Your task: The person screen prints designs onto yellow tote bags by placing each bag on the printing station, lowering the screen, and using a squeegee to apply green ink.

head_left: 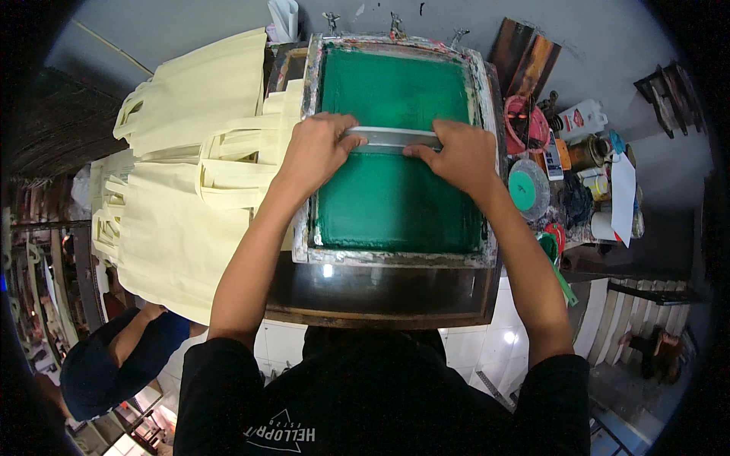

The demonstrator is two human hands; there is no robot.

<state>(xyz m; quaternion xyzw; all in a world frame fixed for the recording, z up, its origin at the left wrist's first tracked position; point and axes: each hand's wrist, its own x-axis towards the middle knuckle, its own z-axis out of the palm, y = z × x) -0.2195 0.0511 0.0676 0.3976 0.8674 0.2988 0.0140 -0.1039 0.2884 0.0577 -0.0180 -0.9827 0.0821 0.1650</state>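
Grey floor surrounds a dark tabletop (380, 300) that carries a screen-printing frame (487, 152) with green mesh (395, 205). Both hands grip a squeegee (391, 138) that lies crosswise on the mesh, a little far of the frame's middle. The left hand (318, 148) is closed over the squeegee's left end, fingers curled over its pale metal bar. The right hand (460, 152) clasps the right end the same way, thumb toward the middle. Both forearms reach in from the near edge over the frame's near rail.

Just left of the frame lies a spread heap of cream cloth bags (190, 190) with looped handles, some tucked against the frame's left rail. Right of the frame sits a cluster of paint tubs and lids: a red tub (525, 121), a round lid smeared green (528, 186), a white jug (582, 119) and a sheet of white paper (623, 197). At the near left another person in a dark blue sleeve (106, 357) bends beside the bags.
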